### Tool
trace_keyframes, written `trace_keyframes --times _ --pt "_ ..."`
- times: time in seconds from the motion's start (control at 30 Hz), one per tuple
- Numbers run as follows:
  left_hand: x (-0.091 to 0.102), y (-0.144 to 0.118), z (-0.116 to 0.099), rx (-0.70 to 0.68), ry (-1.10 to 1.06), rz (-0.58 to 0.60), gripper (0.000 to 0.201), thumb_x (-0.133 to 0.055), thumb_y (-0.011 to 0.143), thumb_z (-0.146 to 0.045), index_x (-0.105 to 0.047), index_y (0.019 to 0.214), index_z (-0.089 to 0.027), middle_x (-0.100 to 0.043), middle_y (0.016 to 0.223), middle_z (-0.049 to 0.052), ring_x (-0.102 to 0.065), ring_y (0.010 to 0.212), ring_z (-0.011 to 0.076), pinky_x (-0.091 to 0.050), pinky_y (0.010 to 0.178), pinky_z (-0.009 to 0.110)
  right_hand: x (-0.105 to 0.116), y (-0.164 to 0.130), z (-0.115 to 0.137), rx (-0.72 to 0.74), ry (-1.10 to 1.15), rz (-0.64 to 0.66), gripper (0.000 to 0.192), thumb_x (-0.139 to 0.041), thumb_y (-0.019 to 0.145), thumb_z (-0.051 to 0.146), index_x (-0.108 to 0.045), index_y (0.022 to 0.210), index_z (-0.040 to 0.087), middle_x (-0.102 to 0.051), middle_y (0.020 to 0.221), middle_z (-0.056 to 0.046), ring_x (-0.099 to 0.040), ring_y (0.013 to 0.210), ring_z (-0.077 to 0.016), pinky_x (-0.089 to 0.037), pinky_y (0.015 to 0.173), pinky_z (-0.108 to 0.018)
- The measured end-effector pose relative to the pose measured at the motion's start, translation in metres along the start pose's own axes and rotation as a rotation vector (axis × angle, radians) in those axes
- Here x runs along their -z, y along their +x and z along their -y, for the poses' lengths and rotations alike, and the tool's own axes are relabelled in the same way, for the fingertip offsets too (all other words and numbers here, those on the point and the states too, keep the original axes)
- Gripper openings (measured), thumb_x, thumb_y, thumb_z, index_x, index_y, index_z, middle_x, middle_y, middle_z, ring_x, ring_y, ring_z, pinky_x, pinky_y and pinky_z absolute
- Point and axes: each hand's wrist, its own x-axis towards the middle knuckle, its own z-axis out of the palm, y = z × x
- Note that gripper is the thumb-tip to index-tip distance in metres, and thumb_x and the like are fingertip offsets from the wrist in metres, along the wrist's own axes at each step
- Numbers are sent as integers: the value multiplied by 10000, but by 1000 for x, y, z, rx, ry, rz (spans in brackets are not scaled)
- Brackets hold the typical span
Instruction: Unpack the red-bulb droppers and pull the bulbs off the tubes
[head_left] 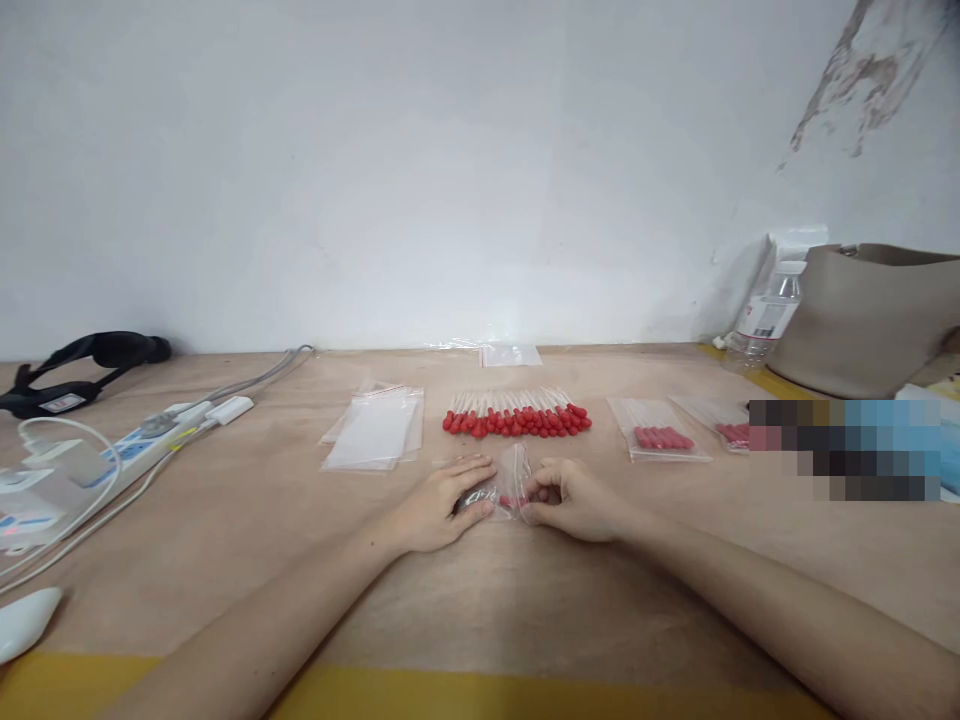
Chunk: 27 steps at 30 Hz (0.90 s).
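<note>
A small clear plastic bag (516, 468) lies on the table between my hands, with a bit of red showing inside it. My left hand (442, 505) rests at the bag's left side, fingers stretched out and thumb apart. My right hand (576, 500) is closed in a pinch at the bag's right edge; its fingertips partly hide what is in the bag. Just beyond the hands, several red-tipped swabs (517, 420) with pale sticks lie side by side in a row, red ends toward me.
To the left is a stack of flat clear bags (373, 428). At right lie filled bags of red-tipped swabs (660, 430). A power strip (150, 445) with cables and a black headset-like strap (67, 395) are far left. A plastic bottle (769, 310) and beige bin (855, 320) stand back right.
</note>
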Motion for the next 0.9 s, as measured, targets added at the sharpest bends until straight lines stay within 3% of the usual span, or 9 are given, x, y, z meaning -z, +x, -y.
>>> trace_keyframes --times 0.13,0.27,0.37,0.5,0.63,0.8,0.9 --pt "1 -1 -1 -10 -5 -6 467 -417 852 -394 -385 1280 -210 -406 1326 72 -361 1225 204 -305 1022 410 0 1 0 -35 23 -105 100 -579 690 261 -612 699 167 -538 708 -1 -468 623 -109 -348 564 -225" --pt "1 -1 -1 -13 19 11 473 -399 860 -390 -354 1297 -216 -376 1346 68 -330 1244 202 -290 1031 407 -1 4 -3 -148 78 -108 135 -549 711 293 -592 689 167 -516 707 -1 -474 651 -126 -373 592 -248" --pt "1 -2 -1 -18 30 19 500 -406 855 -395 -316 1316 -225 -348 1364 64 -300 1260 208 -278 1036 411 0 7 -5 -151 81 -124 141 -532 724 299 -572 692 168 -517 700 0 -474 663 -130 -383 608 -260" --pt "0 -2 0 -23 22 18 537 -434 841 -400 -285 1329 -231 -347 1364 65 -308 1254 220 -284 1028 420 9 12 -9 -262 314 -103 107 -505 755 274 -511 737 168 -536 630 15 -496 570 -100 -408 562 -247" --pt "8 -5 0 -31 31 39 564 -450 828 -414 -275 1333 -232 -333 1372 62 -317 1247 227 -293 1020 412 32 14 -13 -395 602 -136 138 -590 700 257 -501 748 162 -581 633 8 -540 559 -84 -448 572 -238" --pt "28 -14 -1 -15 128 24 481 -558 728 -472 -531 1140 -224 -555 1147 73 -502 1045 265 -386 915 424 74 11 -18 -286 678 -344 212 -685 608 278 -546 717 161 -612 645 6 -574 594 -89 -479 625 -236" --pt "29 -14 -2 -2 125 -101 326 -509 782 -414 -596 1028 -219 -592 1054 63 -540 970 228 -419 878 389 90 11 -19 -213 705 -517 225 -690 614 308 -552 729 172 -622 666 5 -592 612 -96 -493 639 -242"
